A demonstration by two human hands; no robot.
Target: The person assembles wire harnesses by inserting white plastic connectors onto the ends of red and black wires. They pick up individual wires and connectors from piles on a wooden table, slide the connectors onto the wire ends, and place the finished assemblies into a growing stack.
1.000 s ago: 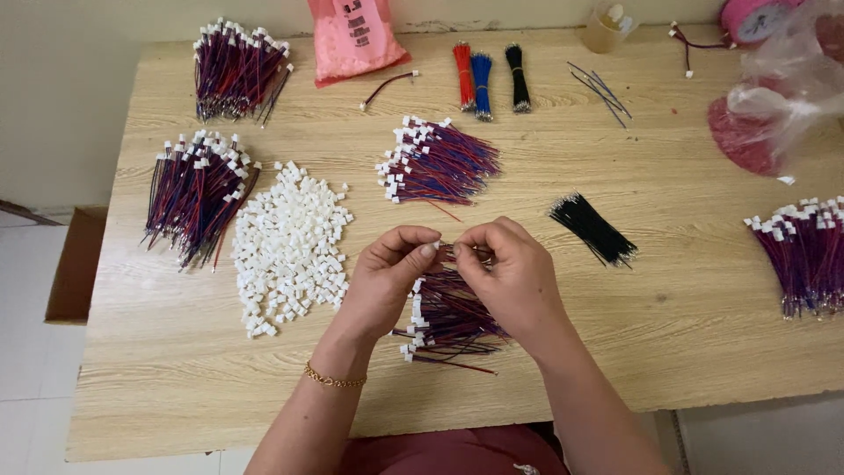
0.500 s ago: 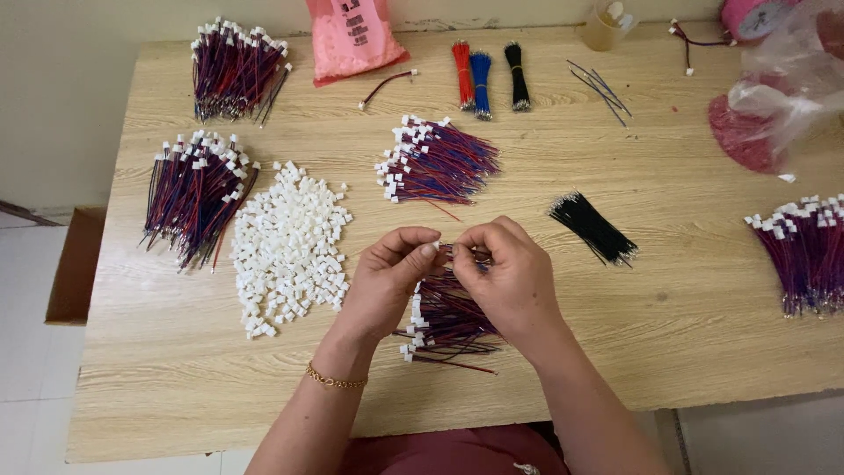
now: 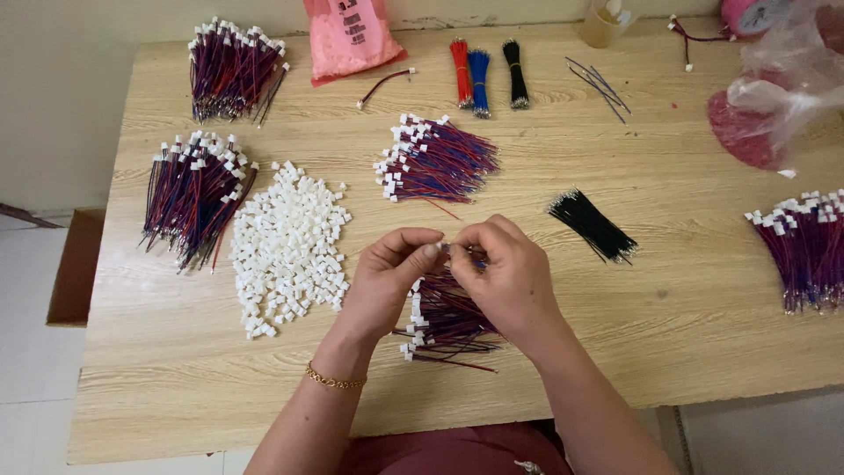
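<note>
Wires [image 3: 450, 315] in red and blue, tipped with white connectors, are seen in a loose bundle on the worktop [image 3: 668, 317], directly under both hands at the near centre. A small white connector [image 3: 442, 250] is pinched between the thumb and forefinger of the left hand [image 3: 387, 281]; the grip is narrow and closed on it. The right hand [image 3: 505, 277] is brought up against the left, fingertips meeting at the same spot; its grip is also closed, on a thin wire end (the wire itself is mostly hidden by the fingers). A gold bracelet [image 3: 334, 380] is worn on the left wrist.

Just left of the left hand, a heap of loose white connectors [image 3: 286, 246] is spread on the worktop. Further left, a finished bundle [image 3: 195, 195] of red-blue wires is laid, and another bundle [image 3: 233, 69] sits at the far left corner. A third bundle [image 3: 440, 160] lies beyond the hands, well apart from them. Black wires [image 3: 593, 226] are placed to the right of the right hand, near but not touching. At the right edge, one more bundle [image 3: 804, 251] is partly in view. Along the far edge, a pink bag [image 3: 352, 35] and short red, blue and black wire bunches [image 3: 483, 70] are noted.
</note>
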